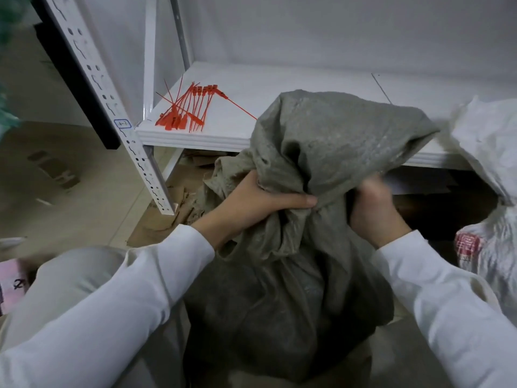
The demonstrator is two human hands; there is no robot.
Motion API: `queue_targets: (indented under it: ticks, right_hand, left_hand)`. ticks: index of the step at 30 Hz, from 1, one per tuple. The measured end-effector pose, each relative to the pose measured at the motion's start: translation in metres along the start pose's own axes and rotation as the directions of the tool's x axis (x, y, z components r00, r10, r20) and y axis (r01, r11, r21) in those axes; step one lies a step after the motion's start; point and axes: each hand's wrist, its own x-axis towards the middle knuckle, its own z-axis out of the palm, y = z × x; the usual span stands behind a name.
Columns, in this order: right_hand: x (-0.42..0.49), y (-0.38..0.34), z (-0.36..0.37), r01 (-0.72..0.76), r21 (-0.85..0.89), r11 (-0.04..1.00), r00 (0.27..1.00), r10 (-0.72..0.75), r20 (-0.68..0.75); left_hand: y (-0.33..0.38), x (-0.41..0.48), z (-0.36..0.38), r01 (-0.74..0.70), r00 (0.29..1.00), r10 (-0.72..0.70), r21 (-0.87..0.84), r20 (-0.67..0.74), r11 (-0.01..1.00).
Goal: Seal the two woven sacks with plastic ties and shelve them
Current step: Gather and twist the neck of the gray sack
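Clearly both hands' fingers clamp the grey sack point(321, 141) neck: left hand point(251, 203), blurred right hand point(375, 211).

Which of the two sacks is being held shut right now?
The grey-green sack: both hands grip its neck. The white sack sits untouched, right.

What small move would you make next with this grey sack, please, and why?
Probably keep the left hand clamped on the grey sack neck and send the right hand for a red tie on the shelf: the neck is bunched but untied.
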Motion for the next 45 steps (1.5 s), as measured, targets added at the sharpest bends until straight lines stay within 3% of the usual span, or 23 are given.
queue_targets:
  ticks: [2,3,6,9,13,17,19,21,23,27,29,32,35,37,39,42,45]
  right_hand:
    - [0.007,0.002,-0.004,0.051,0.364,0.930,0.997,-0.028,-0.068]
    - [0.011,0.004,-0.006,0.057,0.425,0.903,0.993,-0.009,-0.114]
    - [0.022,0.013,-0.012,0.002,0.181,0.984,0.990,0.024,-0.142]
    - [0.021,0.015,-0.012,0.020,-0.009,1.000,0.998,-0.021,-0.057]
    - [0.014,0.017,-0.009,0.195,-0.177,0.965,0.974,-0.169,0.151]
    - [0.015,0.022,-0.012,0.204,-0.406,0.891,0.938,-0.059,0.342]
    - [0.016,0.025,-0.015,0.210,-0.442,0.872,0.935,-0.046,0.352]
    - [0.016,0.024,-0.017,0.206,-0.405,0.891,0.946,-0.075,0.315]
    - [0.018,0.024,-0.023,0.196,-0.401,0.895,0.954,-0.080,0.288]
    - [0.017,0.023,-0.026,0.209,-0.458,0.864,0.942,-0.052,0.332]
    - [0.012,0.019,-0.017,0.255,-0.465,0.848,0.927,-0.077,0.367]
    - [0.017,0.027,-0.016,0.320,-0.437,0.840,0.915,-0.155,0.373]
    - [0.019,0.028,-0.015,0.356,-0.560,0.748,0.890,-0.088,0.448]
    - [0.021,0.030,-0.014,0.385,-0.524,0.760,0.877,-0.125,0.463]
    - [0.026,0.030,-0.016,0.370,-0.379,0.848,0.892,-0.210,0.401]
    - [0.033,0.033,-0.021,0.376,-0.274,0.885,0.924,-0.336,0.181]
    - [0.039,0.036,-0.025,0.213,-0.248,0.945,0.956,-0.254,-0.144]
  left_hand:
    - [-0.002,0.002,-0.004,0.034,0.999,-0.034,0.025,-0.021,0.999]
    - [-0.002,0.003,-0.006,0.037,0.999,-0.037,0.050,-0.006,0.998]
    - [0.000,0.000,-0.008,0.033,0.994,-0.052,0.195,0.095,0.980]
    - [0.001,0.000,-0.010,0.050,0.969,-0.128,0.339,0.213,0.939]
    - [-0.005,0.002,-0.007,0.092,0.882,-0.302,0.497,0.362,0.863]
    - [-0.009,0.006,-0.016,0.140,0.790,-0.472,0.635,0.391,0.760]
    - [-0.011,0.008,-0.026,0.216,0.812,-0.471,0.571,0.346,0.792]
    - [-0.014,0.011,-0.034,0.307,0.905,-0.380,0.323,0.193,0.895]
    - [-0.017,0.016,-0.039,0.259,0.965,-0.261,0.044,0.039,0.965]
    - [-0.008,0.016,-0.031,0.125,0.992,-0.119,-0.260,0.040,0.958]
    - [-0.007,0.015,-0.025,0.134,0.991,-0.129,-0.294,0.038,0.946]
    - [-0.010,0.012,-0.013,0.124,0.992,-0.123,-0.130,0.014,0.984]
    - [-0.008,0.008,-0.003,0.112,0.992,-0.111,-0.011,0.052,0.994]
    - [-0.009,0.009,-0.005,0.126,0.992,-0.126,0.006,0.008,0.992]
    - [-0.009,0.011,-0.008,0.119,0.988,-0.125,-0.071,-0.091,0.990]
    - [-0.006,0.014,-0.016,0.083,0.959,-0.140,-0.230,-0.247,0.970]
    - [0.002,0.019,-0.027,0.047,0.945,-0.152,-0.338,-0.291,0.940]
